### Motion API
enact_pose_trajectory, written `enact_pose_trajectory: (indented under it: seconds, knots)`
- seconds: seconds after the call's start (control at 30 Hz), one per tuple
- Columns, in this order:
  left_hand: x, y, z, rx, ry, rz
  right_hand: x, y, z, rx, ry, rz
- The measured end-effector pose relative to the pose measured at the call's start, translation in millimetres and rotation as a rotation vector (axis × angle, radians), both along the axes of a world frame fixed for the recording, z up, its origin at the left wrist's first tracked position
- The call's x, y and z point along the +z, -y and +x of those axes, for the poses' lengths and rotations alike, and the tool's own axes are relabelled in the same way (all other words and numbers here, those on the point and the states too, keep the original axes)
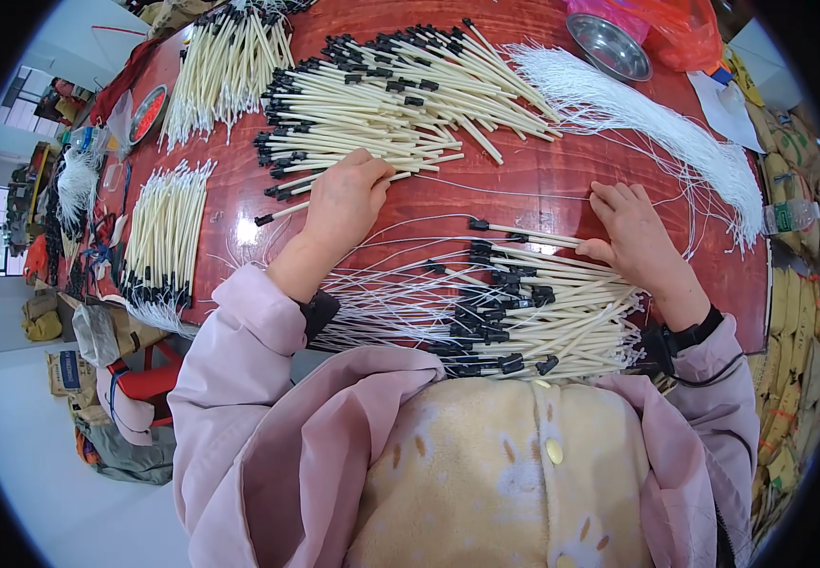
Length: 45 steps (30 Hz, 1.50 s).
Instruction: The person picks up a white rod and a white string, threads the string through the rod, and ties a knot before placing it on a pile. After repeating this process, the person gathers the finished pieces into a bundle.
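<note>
My left hand (345,194) is closed around a cream tube with a black end piece (282,213), just below a large pile of similar tubes (353,114). The black end points left, and the other end comes out past my fingers. A thin white cord (504,193) runs from there rightward to the fingertips of my right hand (632,227). That hand is spread, its thumb apart from the fingers and close to the end of a topmost tube (528,234). Beneath it lies a stack of corded tubes (561,308), their white cords (381,303) trailing left.
A thick bundle of white cords (656,123) curves along the right of the red table (230,213). A metal bowl (608,47) and a red plastic bag (684,33) stand behind. More tube bundles (168,232) lie left, near a bowl of red pieces (149,114).
</note>
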<state>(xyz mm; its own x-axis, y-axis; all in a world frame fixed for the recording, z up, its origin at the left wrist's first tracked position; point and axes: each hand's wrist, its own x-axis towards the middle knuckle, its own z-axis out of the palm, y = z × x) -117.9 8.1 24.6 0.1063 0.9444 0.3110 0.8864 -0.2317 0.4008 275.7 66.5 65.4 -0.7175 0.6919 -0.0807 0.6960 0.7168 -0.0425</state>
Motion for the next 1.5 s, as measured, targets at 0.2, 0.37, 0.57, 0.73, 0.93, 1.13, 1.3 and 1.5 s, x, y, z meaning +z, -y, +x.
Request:
enact_pose_trajectory:
  seconds: [0.2, 0.37, 0.57, 0.73, 0.93, 1.13, 1.3, 1.5]
  knots:
    - [3.0, 7.4, 2.3, -0.012, 0.0, -0.056, -1.7, -4.3, 7.9, 0.051, -0.067, -0.007]
    - [4.1, 8.6, 2.8, -0.038, 0.005, -0.054, -6.8, -6.7, 12.8, 0.077, -0.11, 0.015]
    - [3.9, 11.7, 2.8, -0.078, 0.017, 0.005, -6.7, -7.2, 12.1, 0.081, -0.141, 0.013]
    - [1.3, 12.8, 0.3, -0.093, 0.025, 0.018, -7.1, -7.0, 12.3, 0.074, -0.163, -0.001]
    - [4.7, 14.6, 2.7, -0.09, 0.016, -0.009, -5.9, -6.5, 10.4, 0.068, -0.16, -0.003]
    - [6.0, 12.7, 4.4, -0.107, -0.002, -0.039, -3.4, -7.7, 8.8, 0.059, -0.149, -0.021]
    - [3.1, 8.7, 8.2, -0.134, -0.013, -0.038, -7.1, -5.6, 11.2, 0.051, -0.149, -0.018]
    - [-8.3, -13.6, 45.8, -0.208, -0.115, -0.038, -5.9, -1.4, 9.0, 0.015, -0.1, -0.036]
